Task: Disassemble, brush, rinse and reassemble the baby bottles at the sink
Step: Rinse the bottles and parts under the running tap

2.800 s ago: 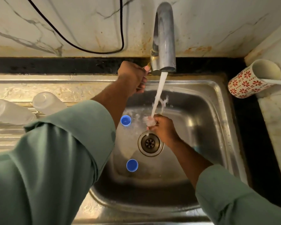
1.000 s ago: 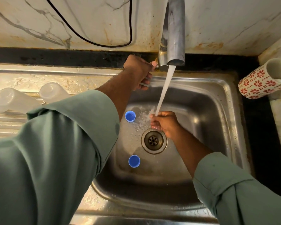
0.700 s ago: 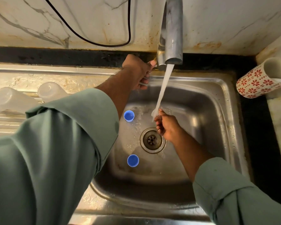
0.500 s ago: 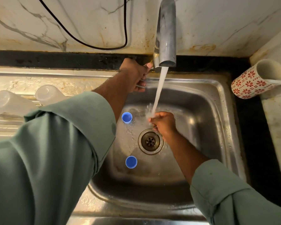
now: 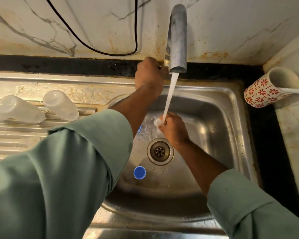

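A small clear piece point(image 5: 157, 121) sits in the right hand point(image 5: 173, 131) – fingers curled round it – under the stream point(image 5: 169, 97), above the drain point(image 5: 160, 151) mid-sink. The left hand point(image 5: 149, 75) grips the tap point(image 5: 177, 37) base at the sink's point(image 5: 231, 118) back edge. 1 blue cap point(image 5: 139, 172) lies near the front; 2 bottles point(image 5: 60, 105) rest on the left drainboard.

Scene is lit warmly and rather dimly. Soft glare is seen on the steel sink point(image 5: 231, 107) wall and the tap spout point(image 5: 178, 37). Deep shadow is cast under the near rim. Straight edges are bowed outward (wide-angle lens). The green sleeve point(image 5: 59, 169) is rendered soft.
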`<state>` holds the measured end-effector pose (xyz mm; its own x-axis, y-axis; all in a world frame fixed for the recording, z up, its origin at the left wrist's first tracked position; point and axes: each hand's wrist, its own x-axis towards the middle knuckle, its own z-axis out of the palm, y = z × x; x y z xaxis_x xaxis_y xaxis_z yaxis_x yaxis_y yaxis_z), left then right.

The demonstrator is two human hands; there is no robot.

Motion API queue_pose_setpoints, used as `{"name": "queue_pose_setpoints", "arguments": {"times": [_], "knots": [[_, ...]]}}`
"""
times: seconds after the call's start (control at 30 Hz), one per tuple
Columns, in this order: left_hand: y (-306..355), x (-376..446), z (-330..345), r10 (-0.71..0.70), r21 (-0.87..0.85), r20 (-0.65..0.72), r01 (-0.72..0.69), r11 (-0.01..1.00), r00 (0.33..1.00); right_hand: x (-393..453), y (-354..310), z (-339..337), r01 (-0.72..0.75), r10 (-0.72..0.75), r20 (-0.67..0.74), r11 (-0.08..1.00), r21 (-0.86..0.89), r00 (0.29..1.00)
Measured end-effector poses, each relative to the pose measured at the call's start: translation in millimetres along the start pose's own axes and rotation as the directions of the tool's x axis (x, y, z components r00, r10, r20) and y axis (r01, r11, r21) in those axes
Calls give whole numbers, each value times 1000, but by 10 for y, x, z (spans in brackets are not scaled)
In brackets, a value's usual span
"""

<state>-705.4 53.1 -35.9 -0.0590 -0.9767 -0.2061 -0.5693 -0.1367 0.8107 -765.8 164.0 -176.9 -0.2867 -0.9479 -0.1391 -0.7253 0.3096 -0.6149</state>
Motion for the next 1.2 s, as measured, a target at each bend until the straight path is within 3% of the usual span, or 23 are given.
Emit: {"name": "queue_pose_setpoints", "arguments": {"times": [0.17, 0.3, 0.37, 0.4, 0.43, 0.47, 0.53, 0.63, 0.73, 0.83, 0.87, 0.97, 1.03, 1.1, 1.2], "knots": [[113, -142, -74, 173, 97, 164, -191, 977, 971, -60, -150, -272, 19, -23, -46, 995, -99, 999], [82, -120, -173, 205, 367, 317, -319, 874, 926, -153, -159, -419, 85, -87, -222, 996, -17, 971], [-2, -122, -248, 241, 485, 390, -420, 767, 889, -224, -79, -343, 38, -49, -90, 991, -129, 995], [-75, -132, -282, 256, 505, 420, -459, 731, 870, -265, -38, -308, -39, 42, 11, 977, -211, 999], [-173, -169, -352, 261, 504, 441, -478, 720, 859, -315, -44, -286, -99, 113, 47, 966, -238, 992], [-293, -205, -395, 256, 503, 452, -481, 718, 855, -342, -50, -281, -129, 131, -3, 970, -204, 991], [-594, -294, -572, 255, 508, 431, -466, 724, 866, -336, -66, -273, -113, 94, -158, 987, -114, 983], [-1110, -632, -955, 241, 470, 390, -417, 778, 889, -463, -148, -207, -219, 262, 110, 928, -303, 959], [-1591, -932, -1475, 293, 385, 305, -398, 832, 906, -488, -302, -75, -211, 204, -53, 947, -243, 978], [-2107, -1205, -2104, 385, 357, 129, -405, 842, 914, -652, -707, 89, -250, 301, 101, 904, -346, 948], [-2268, -1256, -2289, 388, 364, 76, -387, 847, 919, -690, -839, 120, -265, 311, 92, 906, -331, 946], [-2751, -1242, -2813, 288, 395, -31, -253, 883, 957, -808, -1519, 229, -51, 47, -35, 992, -120, 998], [-2983, -1191, -3059, 196, 418, -8, -175, 891, 980, -941, -2122, 343, 139, -136, 54, 988, -59, 989], [-3135, -1126, -3179, 169, 471, 74, -184, 863, 983, -1054, -2588, 569, 192, -190, 193, 981, 10, 962], [-3300, -1047, -3275, 189, 502, 131, -229, 834, 973, -1110, -3032, 984, 287, -244, 299, 952, -108, 922]]}}
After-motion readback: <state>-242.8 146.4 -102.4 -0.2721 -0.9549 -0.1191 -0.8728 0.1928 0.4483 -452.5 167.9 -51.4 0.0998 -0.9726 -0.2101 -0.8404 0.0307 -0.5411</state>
